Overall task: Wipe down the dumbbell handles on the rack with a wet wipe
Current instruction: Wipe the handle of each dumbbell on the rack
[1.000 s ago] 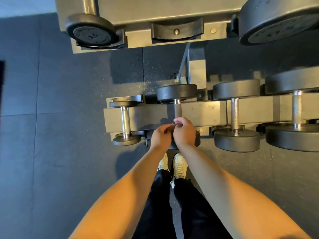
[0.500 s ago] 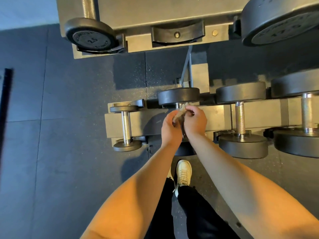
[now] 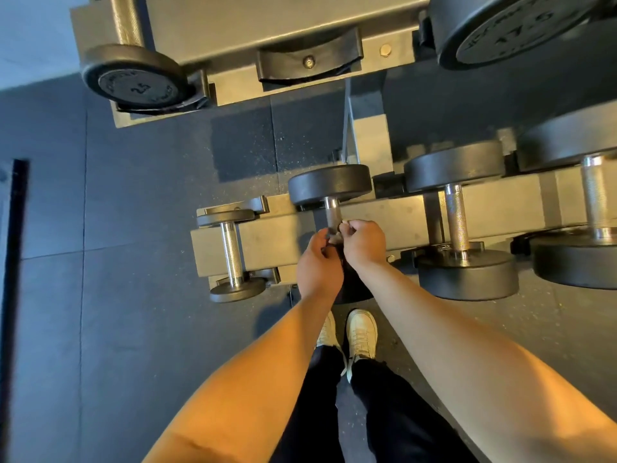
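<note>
The second dumbbell from the left on the lower tier has a black far head [image 3: 330,183] and a bare steel handle [image 3: 333,212]. Both hands meet on the near half of that handle. My left hand [image 3: 319,265] and my right hand [image 3: 362,242] pinch a small, dark-looking wet wipe [image 3: 335,238] wrapped round the bar between them. Most of the wipe and the dumbbell's near head are hidden by my hands and wrists.
A small dumbbell [image 3: 230,248] lies left on the grey lower rail [image 3: 273,238]; two larger ones [image 3: 455,222] [image 3: 597,195] lie right. The upper tier [image 3: 267,28] carries a 2.5 dumbbell [image 3: 133,78], a vacant cradle [image 3: 309,61] and a big dumbbell [image 3: 500,28]. My shoes [image 3: 360,332] stand on dark rubber flooring.
Both hands slid the wipe from the near end of the handle up to the far head, then came back partway, baring the far part of the handle.
</note>
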The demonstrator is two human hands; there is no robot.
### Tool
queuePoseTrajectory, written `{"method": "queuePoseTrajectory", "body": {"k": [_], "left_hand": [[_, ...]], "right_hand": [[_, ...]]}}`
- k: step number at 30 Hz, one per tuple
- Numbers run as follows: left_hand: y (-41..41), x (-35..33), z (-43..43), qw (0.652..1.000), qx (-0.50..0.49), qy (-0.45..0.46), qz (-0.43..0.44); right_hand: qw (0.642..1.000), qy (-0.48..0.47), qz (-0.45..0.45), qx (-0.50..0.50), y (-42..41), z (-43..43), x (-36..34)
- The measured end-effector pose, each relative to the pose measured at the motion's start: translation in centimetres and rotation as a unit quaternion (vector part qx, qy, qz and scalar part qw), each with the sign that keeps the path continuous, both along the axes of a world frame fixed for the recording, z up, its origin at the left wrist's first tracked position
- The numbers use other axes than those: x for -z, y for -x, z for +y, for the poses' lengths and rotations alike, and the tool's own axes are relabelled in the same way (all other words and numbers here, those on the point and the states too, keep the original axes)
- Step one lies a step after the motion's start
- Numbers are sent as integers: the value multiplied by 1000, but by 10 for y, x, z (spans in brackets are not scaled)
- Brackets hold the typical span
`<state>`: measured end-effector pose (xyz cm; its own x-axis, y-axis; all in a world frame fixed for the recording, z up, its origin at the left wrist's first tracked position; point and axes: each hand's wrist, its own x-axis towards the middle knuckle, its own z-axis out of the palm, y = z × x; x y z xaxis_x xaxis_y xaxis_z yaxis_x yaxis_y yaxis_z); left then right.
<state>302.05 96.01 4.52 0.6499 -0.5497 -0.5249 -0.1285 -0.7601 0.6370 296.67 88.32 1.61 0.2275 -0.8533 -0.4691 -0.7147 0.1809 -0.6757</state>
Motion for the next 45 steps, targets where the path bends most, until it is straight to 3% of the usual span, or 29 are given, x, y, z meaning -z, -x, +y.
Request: {"method": "queuePoseTrajectory", "body": {"k": [5, 10, 17, 21, 27, 31, 40, 45], "left_hand": [[0, 7, 1, 1000, 23, -12, -13], [0, 2, -2, 1000, 21, -10, -12], [1, 6, 1, 999, 28, -17, -34], [-1, 4, 0, 999, 19, -16, -23], [0, 6, 0, 999, 22, -19, -39], [0, 6, 2, 999, 26, -13, -44], [-2, 9, -1, 1000, 11, -13, -24], [-5, 11, 0, 999, 23, -13, -28]], "right_hand": [[977, -119, -117, 134, -31, -24, -6], [978, -200, -46, -19, -26, -21, -1], [996, -16, 59, -66, -24, -26, 6], [994, -23, 100, -33, -45, -31, 3], [985, 36, 149, -78, -26, -18, -3], [979, 25, 177, -94, -14, -7, -4], [992, -31, 117, -17, -46, -29, 1], [993, -37, 53, 95, -50, -23, 11]]}}
